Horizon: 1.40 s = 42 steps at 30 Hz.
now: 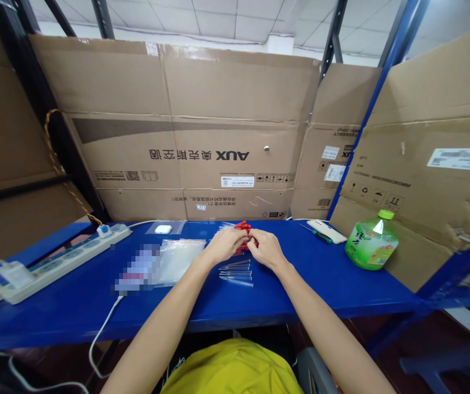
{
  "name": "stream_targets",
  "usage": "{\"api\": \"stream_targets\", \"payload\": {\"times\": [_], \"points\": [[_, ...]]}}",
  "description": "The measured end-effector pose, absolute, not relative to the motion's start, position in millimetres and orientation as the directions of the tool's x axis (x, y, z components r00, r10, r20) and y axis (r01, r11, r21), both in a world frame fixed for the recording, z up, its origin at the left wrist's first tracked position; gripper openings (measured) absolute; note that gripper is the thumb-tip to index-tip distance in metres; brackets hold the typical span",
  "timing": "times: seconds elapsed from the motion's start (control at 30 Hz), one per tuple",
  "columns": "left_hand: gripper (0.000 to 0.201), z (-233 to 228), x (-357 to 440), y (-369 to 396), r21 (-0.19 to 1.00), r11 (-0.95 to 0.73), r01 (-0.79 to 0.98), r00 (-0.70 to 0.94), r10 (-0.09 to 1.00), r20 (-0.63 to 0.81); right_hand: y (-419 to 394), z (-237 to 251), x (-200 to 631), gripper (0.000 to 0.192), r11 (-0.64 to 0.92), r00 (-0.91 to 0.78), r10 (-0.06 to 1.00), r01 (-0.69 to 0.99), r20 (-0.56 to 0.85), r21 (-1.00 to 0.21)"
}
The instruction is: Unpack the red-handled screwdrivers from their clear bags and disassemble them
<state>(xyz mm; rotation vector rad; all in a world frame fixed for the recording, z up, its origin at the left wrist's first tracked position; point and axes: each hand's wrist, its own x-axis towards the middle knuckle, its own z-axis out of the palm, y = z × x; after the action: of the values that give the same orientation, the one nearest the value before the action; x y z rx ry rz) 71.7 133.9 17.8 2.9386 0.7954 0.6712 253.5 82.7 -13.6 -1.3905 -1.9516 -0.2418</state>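
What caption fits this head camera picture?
Both hands, left and right, hold red pieces above clear tubes on a blue table.

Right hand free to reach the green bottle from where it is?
Probably yes. The right hand is busy with the red pieces, but only bare blue table lies between it and the green bottle.

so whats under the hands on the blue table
A few clear tubes lie on the blue table below the left hand and right hand; red pieces are partly covered by fingers.
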Motion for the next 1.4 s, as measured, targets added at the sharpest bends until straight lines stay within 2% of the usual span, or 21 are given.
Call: {"api": "stream_targets", "payload": {"times": [0.13, 0.27, 0.47, 0.57, 0.7, 0.97, 1.17, 1.4], "points": [[0.02, 16.3, 69.3, 137.5, 0.17, -0.854, 0.492, 0.715, 0.507, 0.481, 81.0, -12.3, 256.4, 0.017, 0.462, -0.15, 0.747, 0.818, 0.648, -0.343], [0.016, 16.7, 68.3, 136.6, 0.179, -0.836, 0.518, 0.692, 0.533, 0.487, 81.0, -13.2, 257.0, 0.016, 0.406, -0.12, 0.794, 0.834, 0.596, -0.373], [0.024, 16.5, 69.2, 129.7, 0.131, -0.794, 0.594, 0.715, 0.596, 0.366, 79.7, -12.4, 254.8, 0.014, 0.372, -0.133, 0.815, 0.866, 0.565, -0.334], [0.034, 16.9, 70.1, 127.6, 0.121, -0.817, 0.564, 0.761, 0.571, 0.308, 78.5, -10.7, 253.4, 0.014, 0.378, -0.131, 0.801, 0.868, 0.584, -0.322], [0.044, 17.6, 70.6, 127.9, 0.127, -0.835, 0.535, 0.782, 0.546, 0.299, 78.4, -10.1, 253.4, 0.014, 0.374, -0.127, 0.795, 0.873, 0.593, -0.314], [0.034, 17.5, 69.6, 130.9, 0.035, -0.833, 0.551, 0.788, 0.534, 0.308, 81.2, -11.9, 256.2, 0.012, 0.414, -0.193, 0.781, 0.872, 0.594, -0.262], [0.031, 20.2, 71.5, 129.7, 0.026, -0.843, 0.537, 0.803, 0.52, 0.29, 83.1, -13.0, 253.3, 0.01, 0.401, -0.226, 0.755, 0.902, 0.615, -0.162], [0.03, 21.9, 72.1, 128.3, 0.055, -0.853, 0.519, 0.81, 0.511, 0.286, 83.3, -14.0, 247.8, 0.013, 0.373, -0.235, 0.749, 0.922, 0.619, -0.102]]}}
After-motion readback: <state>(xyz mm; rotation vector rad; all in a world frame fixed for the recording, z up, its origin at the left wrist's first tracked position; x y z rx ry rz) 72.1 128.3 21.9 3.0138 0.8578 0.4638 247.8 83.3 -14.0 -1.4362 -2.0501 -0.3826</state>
